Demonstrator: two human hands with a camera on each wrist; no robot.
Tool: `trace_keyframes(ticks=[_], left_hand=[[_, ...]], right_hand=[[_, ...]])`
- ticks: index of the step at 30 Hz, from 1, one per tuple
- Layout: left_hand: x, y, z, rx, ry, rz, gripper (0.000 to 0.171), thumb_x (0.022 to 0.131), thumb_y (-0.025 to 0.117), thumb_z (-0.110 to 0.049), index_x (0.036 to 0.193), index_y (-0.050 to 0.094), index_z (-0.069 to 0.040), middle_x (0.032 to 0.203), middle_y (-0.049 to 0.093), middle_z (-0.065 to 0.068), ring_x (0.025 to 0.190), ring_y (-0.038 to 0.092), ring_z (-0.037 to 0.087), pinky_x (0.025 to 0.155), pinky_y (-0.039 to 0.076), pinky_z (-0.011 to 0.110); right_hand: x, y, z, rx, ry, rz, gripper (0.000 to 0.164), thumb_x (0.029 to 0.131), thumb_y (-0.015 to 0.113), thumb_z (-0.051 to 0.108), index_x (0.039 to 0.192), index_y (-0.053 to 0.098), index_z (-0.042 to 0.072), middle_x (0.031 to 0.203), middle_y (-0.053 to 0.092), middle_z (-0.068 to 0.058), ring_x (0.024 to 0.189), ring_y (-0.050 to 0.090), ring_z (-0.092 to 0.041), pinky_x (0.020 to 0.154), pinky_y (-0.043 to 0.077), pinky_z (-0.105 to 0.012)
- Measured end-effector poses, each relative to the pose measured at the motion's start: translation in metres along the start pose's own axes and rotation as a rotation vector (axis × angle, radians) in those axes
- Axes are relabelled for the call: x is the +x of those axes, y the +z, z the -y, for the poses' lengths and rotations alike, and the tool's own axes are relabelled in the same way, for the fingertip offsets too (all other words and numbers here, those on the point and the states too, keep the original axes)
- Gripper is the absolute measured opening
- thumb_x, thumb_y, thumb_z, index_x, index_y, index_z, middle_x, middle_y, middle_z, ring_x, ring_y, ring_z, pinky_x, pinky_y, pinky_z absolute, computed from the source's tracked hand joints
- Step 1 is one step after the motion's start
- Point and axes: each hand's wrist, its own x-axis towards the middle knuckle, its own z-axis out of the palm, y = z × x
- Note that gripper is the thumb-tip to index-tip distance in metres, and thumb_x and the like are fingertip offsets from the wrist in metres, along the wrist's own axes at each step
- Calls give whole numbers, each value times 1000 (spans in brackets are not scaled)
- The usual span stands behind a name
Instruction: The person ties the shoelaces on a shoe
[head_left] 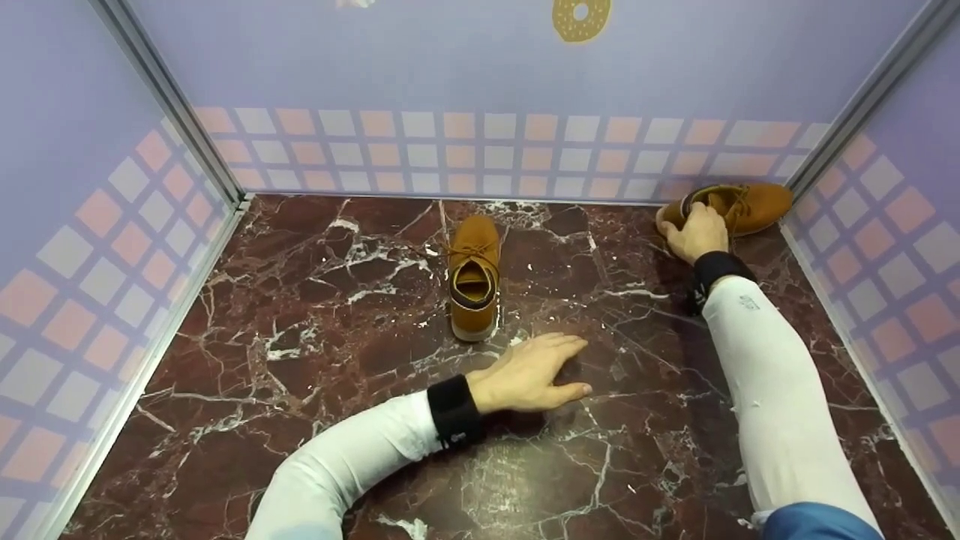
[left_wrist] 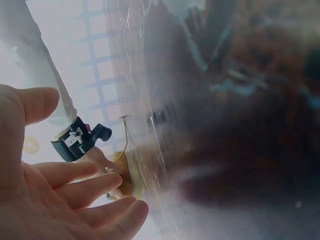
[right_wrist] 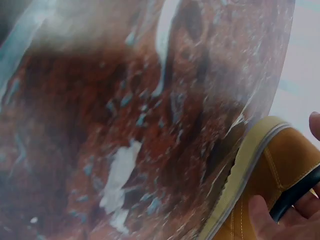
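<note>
Two tan lace-up shoes are in the head view. My right hand (head_left: 699,231) grips one shoe (head_left: 761,208) by its heel collar at the back right corner, fingers inside the opening and thumb outside. In the right wrist view that shoe (right_wrist: 265,175) shows its pale sole edge, with the thumb on its side. The other shoe (head_left: 475,251) stands on the floor near the middle, toe toward the back wall. Just in front of its heel, my left hand (head_left: 529,373) is spread low over the floor with straight fingers and holds nothing.
Dark red marble-patterned flooring (head_left: 360,360) lies under everything. A lilac back wall (head_left: 412,67) with pink and white squares rises behind the shoes. Side walls with grey corner posts (head_left: 172,97) close off left and right; the right-hand shoe's toe is close to the right post.
</note>
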Motion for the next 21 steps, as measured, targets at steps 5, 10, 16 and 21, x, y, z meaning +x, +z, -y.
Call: trace_keyframes(ticks=[5, 10, 16, 21], left_hand=[[-1, -1, 0, 3, 2, -12, 80, 109, 65, -51, 169, 45, -3, 176, 50, 18, 165, 48, 34, 140, 37, 48], [0, 0, 0, -14, -2, -19, 82, 109, 66, -50, 171, 41, -3, 176, 49, 18, 163, 50, 32, 138, 40, 48], [0, -1, 2, -48, -27, -40, 92, 108, 69, -51, 177, 27, -5, 174, 51, 19, 157, 57, 32, 132, 48, 46], [-1, -3, 6, -71, -51, -56, 94, 109, 68, -51, 178, 25, -5, 175, 49, 20, 159, 56, 33, 133, 47, 48]], right_hand=[[6, 9, -18, -8, 7, -8, 75, 114, 55, 44, 154, 48, -18, 148, 57, -49, 139, 53, -69, 121, 44, -79], [-10, 3, -3, -13, 36, -38, 59, 115, 52, 29, 152, 49, -17, 146, 58, -50, 135, 56, -71, 116, 48, -79], [-22, 0, 13, -28, 75, -69, 45, 115, 51, 24, 145, 53, -10, 140, 63, -48, 127, 62, -71, 107, 53, -78], [-27, 1, 24, -36, 0, -95, 38, 114, 55, 22, 138, 57, -8, 135, 66, -48, 121, 64, -72, 100, 54, -80]])
